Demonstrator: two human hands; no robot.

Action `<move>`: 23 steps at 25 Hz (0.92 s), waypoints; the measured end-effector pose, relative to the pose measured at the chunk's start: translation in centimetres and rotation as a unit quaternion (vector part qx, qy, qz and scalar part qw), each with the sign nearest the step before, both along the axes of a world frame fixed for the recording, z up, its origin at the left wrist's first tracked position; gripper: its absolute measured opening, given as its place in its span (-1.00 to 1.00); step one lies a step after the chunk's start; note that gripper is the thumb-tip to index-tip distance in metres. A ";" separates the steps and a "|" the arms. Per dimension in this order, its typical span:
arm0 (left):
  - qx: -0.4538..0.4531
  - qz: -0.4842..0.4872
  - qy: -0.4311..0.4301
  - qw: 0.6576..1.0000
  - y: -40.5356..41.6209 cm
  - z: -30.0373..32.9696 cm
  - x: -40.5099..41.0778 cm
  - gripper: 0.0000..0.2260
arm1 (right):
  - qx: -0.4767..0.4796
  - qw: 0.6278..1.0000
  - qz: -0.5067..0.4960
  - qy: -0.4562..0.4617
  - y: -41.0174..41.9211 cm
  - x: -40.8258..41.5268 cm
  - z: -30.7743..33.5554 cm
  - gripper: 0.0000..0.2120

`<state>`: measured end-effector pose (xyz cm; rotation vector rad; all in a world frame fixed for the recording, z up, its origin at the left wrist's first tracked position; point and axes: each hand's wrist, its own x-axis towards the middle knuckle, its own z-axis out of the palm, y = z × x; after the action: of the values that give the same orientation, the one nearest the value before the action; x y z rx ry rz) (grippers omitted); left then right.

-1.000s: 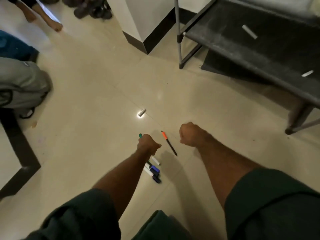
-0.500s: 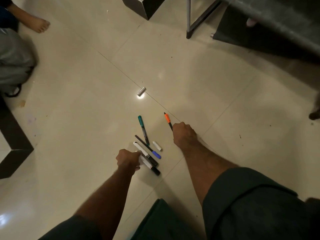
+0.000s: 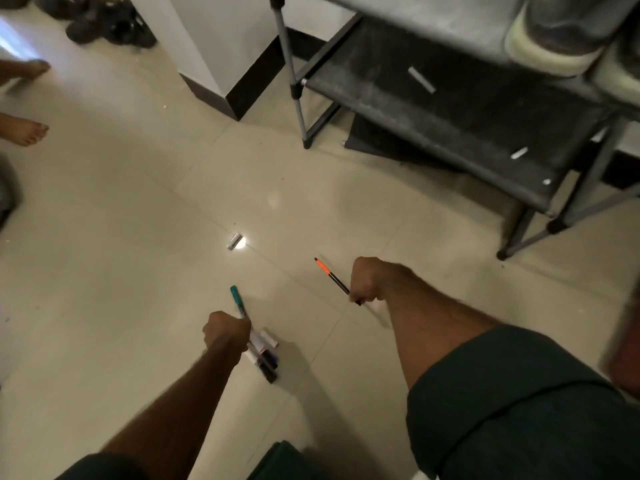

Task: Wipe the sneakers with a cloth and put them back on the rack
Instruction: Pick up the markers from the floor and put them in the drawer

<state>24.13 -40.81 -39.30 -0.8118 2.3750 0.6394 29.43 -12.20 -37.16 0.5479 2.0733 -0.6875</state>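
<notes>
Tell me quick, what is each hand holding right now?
Left hand: fingers closed around a bundle of markers.
Right hand: fingers closed around an orange-tipped pen.

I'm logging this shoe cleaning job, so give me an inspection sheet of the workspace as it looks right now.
Surface: glossy tiled floor, glare spot.
Job's things: shoe rack; sneaker on upper shelf; no cloth seen.
Clutter: small white cap on floor; loose markers under left hand.
Grips: left hand holds green-capped marker; right hand holds orange-tipped pen.
Cables: nothing seen.
Surroundings: wall corner, dark shoes, another person's bare feet.
</notes>
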 end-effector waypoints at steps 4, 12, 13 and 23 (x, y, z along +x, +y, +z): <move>0.217 -0.070 0.039 0.973 11.2 6.1 -2.0 -0.90 | -0.054 0.987 -0.134 0.073 7.1 2.9 8.3 -0.83; 0.427 -0.294 -0.011 0.855 31.8 20.5 9.6 -0.88 | -0.038 0.900 -0.365 0.236 13.1 21.7 20.7 -0.96; 0.441 -0.317 -0.018 0.840 33.4 21.9 11.8 -0.88 | -0.023 0.891 -0.384 0.242 13.6 24.2 21.8 -0.95; 0.442 -0.492 -0.134 0.738 41.8 29.1 35.3 -0.96 | 0.085 0.894 -0.438 0.039 19.1 52.4 33.4 -0.88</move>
<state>59.47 0.96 -10.22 0.7048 1.5440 0.9180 81.82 6.90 -3.74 1.6280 1.9064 -1.0356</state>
